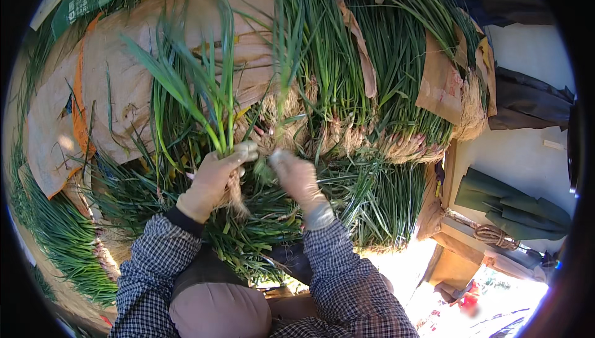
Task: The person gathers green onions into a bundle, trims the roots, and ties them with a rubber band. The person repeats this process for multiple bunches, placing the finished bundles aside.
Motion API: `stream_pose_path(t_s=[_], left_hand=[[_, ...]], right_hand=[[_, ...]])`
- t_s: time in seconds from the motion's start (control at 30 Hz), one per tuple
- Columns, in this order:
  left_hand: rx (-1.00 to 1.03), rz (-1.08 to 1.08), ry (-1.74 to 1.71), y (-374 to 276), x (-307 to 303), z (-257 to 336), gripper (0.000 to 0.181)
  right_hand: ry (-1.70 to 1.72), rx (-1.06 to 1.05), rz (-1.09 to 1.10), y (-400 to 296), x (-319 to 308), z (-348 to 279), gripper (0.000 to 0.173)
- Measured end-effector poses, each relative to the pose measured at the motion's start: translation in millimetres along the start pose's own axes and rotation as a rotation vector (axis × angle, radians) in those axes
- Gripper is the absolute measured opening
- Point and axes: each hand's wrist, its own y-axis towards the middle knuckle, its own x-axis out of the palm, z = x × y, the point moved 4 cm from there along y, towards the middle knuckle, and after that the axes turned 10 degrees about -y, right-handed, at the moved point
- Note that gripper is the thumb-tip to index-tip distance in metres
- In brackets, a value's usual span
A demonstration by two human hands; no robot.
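Note:
My left hand (214,175), in a pale glove, grips a small bunch of green garlic (223,129). The leaves fan upward and the pale stringy roots (236,194) hang below the palm. Just to its right, my right hand (295,175) is blurred by motion and its fingers are closed. A blurred green stalk (281,91) rises from those fingers, and a smeared green tuft (265,170) shows beneath them. Under both hands lies a loose heap of green garlic leaves (251,231), partly over my legs.
Bundles of green garlic (334,73) with pinkish bases and roots stand ahead and right. Tan woven sacking (223,8) covers the left side. Another row of garlic (65,240) lies at far left. Dark cloths (530,98) and coiled rope (496,236) are along the right.

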Motion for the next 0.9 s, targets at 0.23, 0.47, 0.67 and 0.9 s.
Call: stream_pose_path(t_s=[0.23,0.47,0.67,0.9], left_hand=[[0.011,-0.081,0.172,-2.7,15.2,4.9,0.019],[0.151,-0.040,0.168,-32.9,16.4,47.8,0.027],[0.125,0.024,-0.273,-29.5,27.6,52.1,0.044],[-0.001,-0.155,-0.266,-21.0,3.8,33.1,0.031]], right_hand=[[0.622,0.104,0.252,10.5,-55.4,-43.4,0.036],[0.258,-0.054,-0.158,11.7,-49.6,-38.8,0.035],[0.142,0.556,0.102,28.3,-67.9,96.5,0.051],[-0.105,0.523,-0.045,41.9,-27.1,82.1,0.029]])
